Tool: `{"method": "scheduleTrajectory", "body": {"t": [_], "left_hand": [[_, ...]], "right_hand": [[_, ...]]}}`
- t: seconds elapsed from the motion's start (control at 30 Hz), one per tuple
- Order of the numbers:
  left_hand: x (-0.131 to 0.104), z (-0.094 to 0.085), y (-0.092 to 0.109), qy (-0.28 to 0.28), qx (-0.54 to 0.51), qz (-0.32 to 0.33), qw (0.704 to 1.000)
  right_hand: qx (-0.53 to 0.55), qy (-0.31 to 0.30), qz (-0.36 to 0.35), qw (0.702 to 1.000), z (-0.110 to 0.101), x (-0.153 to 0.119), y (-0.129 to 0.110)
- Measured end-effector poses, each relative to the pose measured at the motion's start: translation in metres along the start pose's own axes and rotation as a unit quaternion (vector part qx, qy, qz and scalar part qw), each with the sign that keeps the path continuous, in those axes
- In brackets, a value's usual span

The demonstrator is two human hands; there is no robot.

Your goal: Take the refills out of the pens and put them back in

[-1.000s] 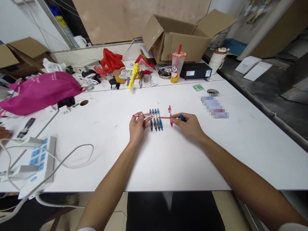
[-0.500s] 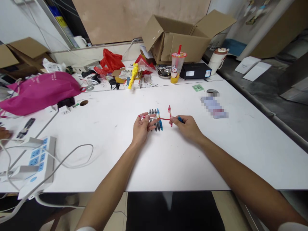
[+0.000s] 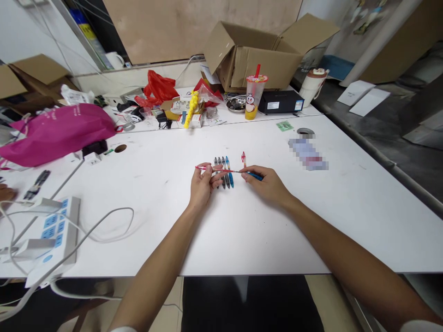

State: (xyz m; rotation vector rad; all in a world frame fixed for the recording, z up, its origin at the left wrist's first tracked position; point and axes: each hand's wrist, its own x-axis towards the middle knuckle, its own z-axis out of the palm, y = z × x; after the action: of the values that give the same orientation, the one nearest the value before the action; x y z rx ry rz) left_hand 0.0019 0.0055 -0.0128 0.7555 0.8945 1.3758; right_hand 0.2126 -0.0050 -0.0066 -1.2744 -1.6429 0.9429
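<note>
My left hand (image 3: 200,185) is closed on a slim red-and-clear pen barrel (image 3: 200,168), held sideways above the table. A thin red refill (image 3: 226,170) runs from it toward my right hand (image 3: 268,184), its tip at the right fingertips. Those fingers are pinched around a blue pen piece (image 3: 255,176). Beneath my left fingers several dark pens (image 3: 223,182) lie side by side, with a blue pen (image 3: 231,180) at the right end of the row. Another red pen (image 3: 243,157) lies apart, partly covered by my right hand.
A white power strip (image 3: 71,230) with looping cables occupies the left side. Toward the back stand a drink cup (image 3: 255,94), a black box (image 3: 282,102) and an open carton (image 3: 263,64). A tape roll (image 3: 306,132) and a green packet (image 3: 284,126) lie at right.
My right fingers have slid back along the refill to its tip, and more of the blue piece shows in them. The left hand has shifted slightly left with the barrel.
</note>
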Motion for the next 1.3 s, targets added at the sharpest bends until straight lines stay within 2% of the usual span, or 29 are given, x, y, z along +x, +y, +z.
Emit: {"method": "scheduleTrajectory", "body": {"t": [0.3,0.5,0.67,0.77,0.9,1.0,1.07,1.17,1.3], "left_hand": [[-0.005,0.005,-0.003,-0.024,0.019,-0.012,0.999],[-0.004,0.004,-0.007,-0.016,0.018,-0.001,1.0],[-0.007,0.004,-0.009,-0.063,0.057,-0.026,0.996],[-0.008,0.005,-0.011,-0.083,0.068,-0.031,0.994],[-0.007,0.005,-0.012,-0.051,0.049,-0.02,0.997],[-0.006,0.005,-0.011,-0.028,0.031,-0.018,0.999],[-0.005,0.005,-0.011,-0.033,0.027,-0.019,0.999],[-0.005,0.005,-0.01,-0.043,0.026,-0.021,0.998],[-0.006,0.005,-0.009,-0.051,0.023,-0.032,0.998]], "right_hand": [[0.025,-0.013,0.009,1.0,0.006,-0.004,0.001],[0.004,-0.038,-0.049,0.998,0.009,-0.004,0.003],[0.056,-0.006,-0.029,0.998,0.012,-0.004,0.007],[0.041,0.002,-0.018,0.999,0.015,-0.005,0.006],[0.051,0.007,-0.022,0.998,0.018,-0.006,0.003],[0.06,-0.024,-0.013,0.998,0.019,-0.006,0.003],[0.048,-0.042,-0.006,0.998,0.018,-0.006,0.004],[0.037,-0.037,-0.01,0.999,0.017,-0.005,0.006],[0.02,-0.078,-0.003,0.997,0.015,-0.005,0.009]]}}
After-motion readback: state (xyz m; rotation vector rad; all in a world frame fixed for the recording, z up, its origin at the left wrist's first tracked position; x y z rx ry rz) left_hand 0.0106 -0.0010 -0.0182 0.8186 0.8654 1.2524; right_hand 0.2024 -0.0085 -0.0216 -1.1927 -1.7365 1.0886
